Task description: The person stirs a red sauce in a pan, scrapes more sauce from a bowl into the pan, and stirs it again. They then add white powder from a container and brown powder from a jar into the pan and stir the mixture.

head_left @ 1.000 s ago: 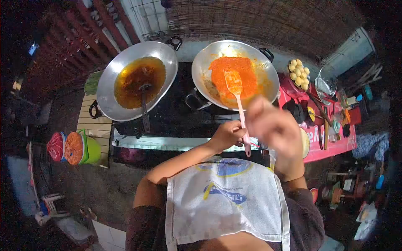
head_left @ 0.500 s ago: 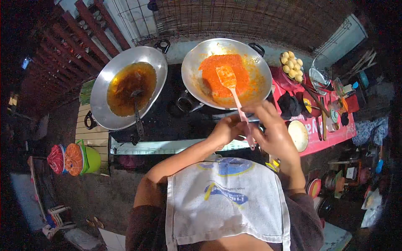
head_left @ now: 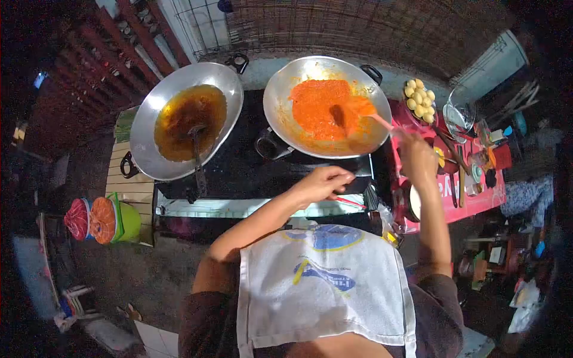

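My right hand [head_left: 418, 160], beyond the right rim of the right wok [head_left: 280, 122], is closed round the handle of a pink spatula [head_left: 380, 121]. The spatula's blade, blurred by motion, lies in thick orange-red chili paste [head_left: 316, 110] on the right side of that wok. In front of the stove, my left hand [head_left: 322, 184] hangs with its fingers curled together, and nothing shows in them. To the left stands a second wok [head_left: 143, 137] with dark brown oil [head_left: 188, 119], a slotted metal ladle [head_left: 197, 156] resting in it.
Boiled eggs [head_left: 419, 101] fill a bowl on the pink-covered table [head_left: 439, 209] at the right. A glass bowl [head_left: 458, 113], jars and long-handled utensils are around it. A green bucket [head_left: 128, 222] stands at the left. Behind the woks is a low wall with a woven screen.
My right hand has swung right with the spatula, whose blade has moved from the middle of the paste to its right side. My left hand has come away from the handle.
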### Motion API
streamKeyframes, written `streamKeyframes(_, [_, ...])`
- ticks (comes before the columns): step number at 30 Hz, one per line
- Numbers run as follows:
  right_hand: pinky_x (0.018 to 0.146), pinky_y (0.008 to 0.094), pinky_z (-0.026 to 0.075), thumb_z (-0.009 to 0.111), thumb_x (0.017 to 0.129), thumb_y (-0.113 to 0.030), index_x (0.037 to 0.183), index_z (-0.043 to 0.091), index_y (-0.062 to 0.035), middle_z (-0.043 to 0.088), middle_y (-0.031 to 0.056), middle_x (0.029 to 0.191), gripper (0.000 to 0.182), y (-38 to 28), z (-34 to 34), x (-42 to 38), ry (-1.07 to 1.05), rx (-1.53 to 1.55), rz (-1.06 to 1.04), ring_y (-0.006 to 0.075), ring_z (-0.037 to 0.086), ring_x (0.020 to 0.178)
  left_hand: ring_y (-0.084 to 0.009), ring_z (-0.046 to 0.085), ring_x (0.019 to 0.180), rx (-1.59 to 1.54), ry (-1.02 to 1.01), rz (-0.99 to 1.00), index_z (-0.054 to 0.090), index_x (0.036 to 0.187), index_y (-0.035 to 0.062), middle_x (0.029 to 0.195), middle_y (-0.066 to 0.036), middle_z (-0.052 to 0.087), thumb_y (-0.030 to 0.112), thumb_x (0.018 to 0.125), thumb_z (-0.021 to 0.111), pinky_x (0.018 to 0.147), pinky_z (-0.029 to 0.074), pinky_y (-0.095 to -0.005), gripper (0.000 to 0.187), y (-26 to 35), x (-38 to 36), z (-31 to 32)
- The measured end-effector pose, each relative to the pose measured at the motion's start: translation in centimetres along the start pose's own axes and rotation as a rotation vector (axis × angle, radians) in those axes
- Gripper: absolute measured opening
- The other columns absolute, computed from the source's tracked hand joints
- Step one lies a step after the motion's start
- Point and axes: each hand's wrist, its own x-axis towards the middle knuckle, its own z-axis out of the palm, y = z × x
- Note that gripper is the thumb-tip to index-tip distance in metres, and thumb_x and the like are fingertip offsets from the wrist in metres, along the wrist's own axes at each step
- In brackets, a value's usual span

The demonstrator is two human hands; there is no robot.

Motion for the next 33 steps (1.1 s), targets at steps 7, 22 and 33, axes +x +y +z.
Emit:
streamKeyframes(7, [0.054,0.0369,0.048,0.044,0.08,-0.018,0.079,0.061,-0.0091,0.059,0.0083,0.07,0.02,2.5,8.9,11.1,0.221,-0.239,-0.184,0.0241,0.06,0.061,-0.013,0.054,0.083,-0.381,0.423,-0.112,0.049,0.105,0.0096,0.1,-0.004,0.055,0.034,0.083,0.052,0.064,0.046,-0.0264,0.033,-5.0,-4.4,-4.5])
streamKeyframes(22, [0.063,0.0363,0.048,0.051,0.073,-0.018,0.081,0.063,-0.0114,0.062,0.0085,0.08,0.015,-1.7,8.2,16.7,0.102,-0.239,-0.277,0.0253,0.061,0.07,-0.0129,0.053,0.081,-0.588,0.854,0.084,0.044,0.106,0.0075,0.095,-0.002,0.049,0.03,0.083,0.055,0.063,0.046,-0.0264,0.034,-3.5,-4.3,-7.8])
streamKeyframes(33, [0.062,0.037,0.048,0.045,0.079,-0.027,0.09,0.065,-0.0231,0.062,0.0118,0.077,0.023,-0.3,7.8,16.6,-0.064,-0.254,-0.307,0.0303,0.06,0.074,-0.011,0.052,0.079,-0.568,0.807,0.11,0.049,0.096,0.0081,0.093,-0.002,0.054,0.026,0.084,0.053,0.062,0.045,-0.0249,0.021,-4.2,-3.9,-8.4])
